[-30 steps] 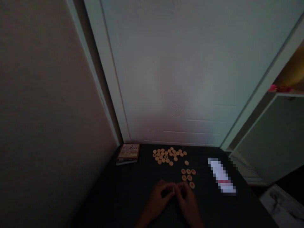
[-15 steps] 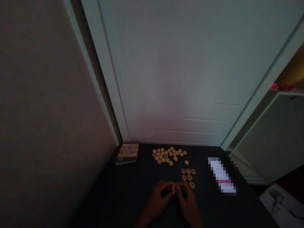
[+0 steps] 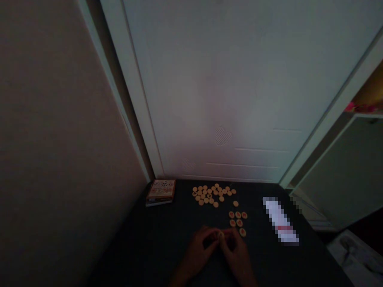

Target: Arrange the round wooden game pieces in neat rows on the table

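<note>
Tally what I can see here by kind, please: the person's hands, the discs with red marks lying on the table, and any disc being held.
Left hand and right hand: 2
Red-marked discs on the table: 6
Held disc: 1
Total: 9

- Dark tabletop (image 3: 143, 247), which I face.
- Far left: a printed box or book (image 3: 161, 190).
- Far middle: mostly plain round pieces (image 3: 206, 200), clustered.
- Nearer me: six red-marked pieces (image 3: 238, 215); beyond them, one plain disc (image 3: 235, 203).
- My right: a pixelated white strip (image 3: 277, 215).
</note>
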`<state>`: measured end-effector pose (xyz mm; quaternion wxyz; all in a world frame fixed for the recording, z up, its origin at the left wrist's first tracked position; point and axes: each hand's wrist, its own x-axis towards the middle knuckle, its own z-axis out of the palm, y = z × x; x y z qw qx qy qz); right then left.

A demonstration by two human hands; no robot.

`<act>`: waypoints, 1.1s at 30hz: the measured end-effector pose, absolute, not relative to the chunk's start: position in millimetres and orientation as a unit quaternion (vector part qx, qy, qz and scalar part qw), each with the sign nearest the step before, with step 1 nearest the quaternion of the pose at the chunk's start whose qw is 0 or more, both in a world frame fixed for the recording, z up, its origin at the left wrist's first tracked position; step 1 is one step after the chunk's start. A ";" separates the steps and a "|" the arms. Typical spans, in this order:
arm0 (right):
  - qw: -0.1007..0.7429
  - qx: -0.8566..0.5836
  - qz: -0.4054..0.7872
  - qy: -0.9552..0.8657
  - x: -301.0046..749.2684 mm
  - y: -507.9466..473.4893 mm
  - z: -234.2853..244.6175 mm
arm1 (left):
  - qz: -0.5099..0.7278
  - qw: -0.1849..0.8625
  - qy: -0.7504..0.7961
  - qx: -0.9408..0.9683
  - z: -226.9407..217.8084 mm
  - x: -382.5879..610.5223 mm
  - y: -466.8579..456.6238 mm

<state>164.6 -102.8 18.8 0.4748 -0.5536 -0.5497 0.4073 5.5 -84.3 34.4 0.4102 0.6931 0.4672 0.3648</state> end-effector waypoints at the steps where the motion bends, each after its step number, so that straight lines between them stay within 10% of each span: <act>1: 0.472 -0.560 0.402 -0.550 164.8 -102.8 18.4 | 0.364 0.410 0.466 0.694 34.8 5.5 -84.4; 33: 0.477 -0.523 0.404 -0.580 172.6 -113.9 23.3 | 0.375 0.375 0.474 0.703 38.5 7.8 -87.3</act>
